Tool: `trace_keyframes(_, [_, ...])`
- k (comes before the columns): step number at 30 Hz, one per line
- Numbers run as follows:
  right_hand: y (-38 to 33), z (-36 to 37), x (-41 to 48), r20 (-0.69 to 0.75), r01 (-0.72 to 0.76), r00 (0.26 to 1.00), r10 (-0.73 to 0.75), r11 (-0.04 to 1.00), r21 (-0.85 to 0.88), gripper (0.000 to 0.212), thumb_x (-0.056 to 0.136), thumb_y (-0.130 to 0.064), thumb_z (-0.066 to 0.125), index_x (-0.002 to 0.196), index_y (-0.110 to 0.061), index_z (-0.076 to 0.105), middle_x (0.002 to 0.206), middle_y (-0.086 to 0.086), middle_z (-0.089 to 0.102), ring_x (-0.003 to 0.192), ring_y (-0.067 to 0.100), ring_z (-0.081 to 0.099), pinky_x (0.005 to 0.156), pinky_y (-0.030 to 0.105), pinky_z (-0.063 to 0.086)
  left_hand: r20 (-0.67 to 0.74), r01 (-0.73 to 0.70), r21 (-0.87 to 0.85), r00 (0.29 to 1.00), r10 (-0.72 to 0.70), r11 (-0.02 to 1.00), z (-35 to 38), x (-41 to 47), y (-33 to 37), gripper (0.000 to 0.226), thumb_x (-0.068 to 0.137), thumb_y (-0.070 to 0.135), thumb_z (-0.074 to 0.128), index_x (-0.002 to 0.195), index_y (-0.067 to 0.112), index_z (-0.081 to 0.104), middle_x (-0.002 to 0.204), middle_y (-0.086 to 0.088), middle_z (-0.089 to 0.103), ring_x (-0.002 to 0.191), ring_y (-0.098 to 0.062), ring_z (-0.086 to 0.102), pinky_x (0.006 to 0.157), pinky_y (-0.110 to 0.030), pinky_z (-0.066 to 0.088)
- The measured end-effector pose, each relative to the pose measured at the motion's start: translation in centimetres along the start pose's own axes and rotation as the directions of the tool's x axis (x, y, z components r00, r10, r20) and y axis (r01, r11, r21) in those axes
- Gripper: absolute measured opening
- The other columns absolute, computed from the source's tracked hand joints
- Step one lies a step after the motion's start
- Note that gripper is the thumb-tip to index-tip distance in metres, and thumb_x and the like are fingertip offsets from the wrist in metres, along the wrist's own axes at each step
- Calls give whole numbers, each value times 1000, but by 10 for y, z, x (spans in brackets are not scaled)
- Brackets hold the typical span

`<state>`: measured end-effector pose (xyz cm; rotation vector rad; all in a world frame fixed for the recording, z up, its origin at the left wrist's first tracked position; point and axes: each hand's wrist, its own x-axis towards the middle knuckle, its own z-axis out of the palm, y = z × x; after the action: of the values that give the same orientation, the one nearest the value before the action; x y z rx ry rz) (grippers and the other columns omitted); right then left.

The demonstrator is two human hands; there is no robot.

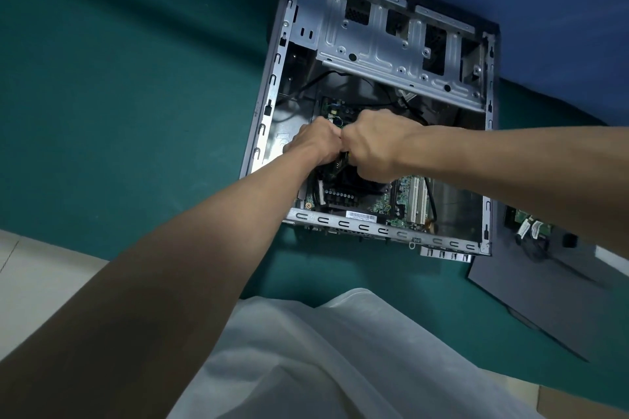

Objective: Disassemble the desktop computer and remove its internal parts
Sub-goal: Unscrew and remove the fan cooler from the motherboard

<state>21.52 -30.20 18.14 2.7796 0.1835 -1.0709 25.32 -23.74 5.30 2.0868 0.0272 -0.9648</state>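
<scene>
The computer case (269, 105) lies open on the green mat (136, 95). Both arms reach into it. The left hand (315, 143) and right hand (377, 146) touch knuckle to knuckle above the motherboard (401, 201), fingers curled downward; whether they grip anything I cannot tell

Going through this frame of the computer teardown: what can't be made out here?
Head view only.
- What the left hand and right hand are working on: their backs cover the fingers and the part over the motherboard.
- Print on the barcode label: too small.
- The small board on the dark panel at right: dim, details unreadable.
</scene>
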Motion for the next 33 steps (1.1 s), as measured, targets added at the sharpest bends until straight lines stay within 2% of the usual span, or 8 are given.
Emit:
trace_keyframes(4, [0, 2, -2, -76, 213, 973, -218, 975, -62, 20, 94, -6, 46, 75, -4, 50, 60, 2, 42, 51, 19, 42, 51, 28, 39, 17, -1, 76, 1000, 0, 997, 0, 1, 2, 24, 93, 20, 54, 72, 26, 45, 91, 0, 53, 89, -19, 47, 82, -34, 47])
trace_keyframes(8, [9, 8, 11, -63, -34, 996, 59, 939, 343, 20, 86, -17, 64, 90, 2, 67, 61, 4, 54, 60, 22, 56, 55, 27, 46, 20, -17, 102, 1000, 15, 995, 0, 0, 2, 23, 83, 13, 56, 63, 17, 65, 57, -6, 57, 60, -19, 47, 60, -28, 35])
trace_keyframes(13, [20, 13, 15, 391, -482, 870, 300, 360, 799, 26, 101, -26, 46, 90, -5, 57, 49, 6, 57, 35, 10, 39, 35, 18, 30, 69, -3, -2, 998, 3, 1000, 1, -1, 2, 6, 87, 26, 70, 83, 25, 75, 111, -4, 71, 105, -26, 62, 96, -41, 47])
trace_keyframes(19, [5, 1, 12, 140, -213, 973, 181, 941, 262, 23, 95, -12, 49, 73, -5, 51, 67, 8, 55, 47, 14, 44, 37, 20, 30, 9, -15, 17, 1000, 15, 1000, 0, -3, 2, 18, 86, 17, 64, 68, 20, 62, 88, -10, 68, 110, -36, 54, 73, -44, 49])
trace_keyframes(20, [2, 1, 8, 59, -76, 996, 71, 994, 74, 25, 94, -11, 48, 69, -6, 47, 66, 8, 52, 50, 16, 45, 39, 23, 32, 18, 0, 14, 1000, 0, 1000, -1, -3, 3, 31, 87, 11, 57, 58, 21, 57, 69, -5, 61, 74, -41, 55, 63, -38, 42])
trace_keyframes(24, [8, -1, -2, 16, 242, 970, -244, 944, -223, 34, 92, -5, 40, 58, -8, 34, 56, 5, 40, 46, 16, 41, 44, 28, 42, -3, 34, 2, 999, -34, 999, -2, -2, 4, 37, 88, 5, 39, 54, 19, 38, 58, 2, 39, 66, -20, 36, 59, -29, 27])
trace_keyframes(28, [13, 1, 5, -14, 67, 998, -65, 988, 136, 19, 91, -15, 58, 80, 0, 60, 60, 4, 52, 54, 20, 55, 51, 26, 45, 9, 6, 51, 1000, -7, 999, 0, 0, 0, 35, 81, 11, 57, 47, 19, 52, 61, 1, 53, 58, -20, 43, 59, -25, 33])
trace_keyframes(33, [18, 6, 17, 507, -574, 819, 268, 389, 721, 28, 103, -26, 39, 100, -3, 55, 60, 6, 52, 35, 6, 31, 34, 16, 26, 67, -19, 0, 998, 19, 1000, 2, 5, -1, 15, 87, 25, 69, 74, 32, 72, 105, -1, 72, 93, -18, 63, 91, -34, 49])
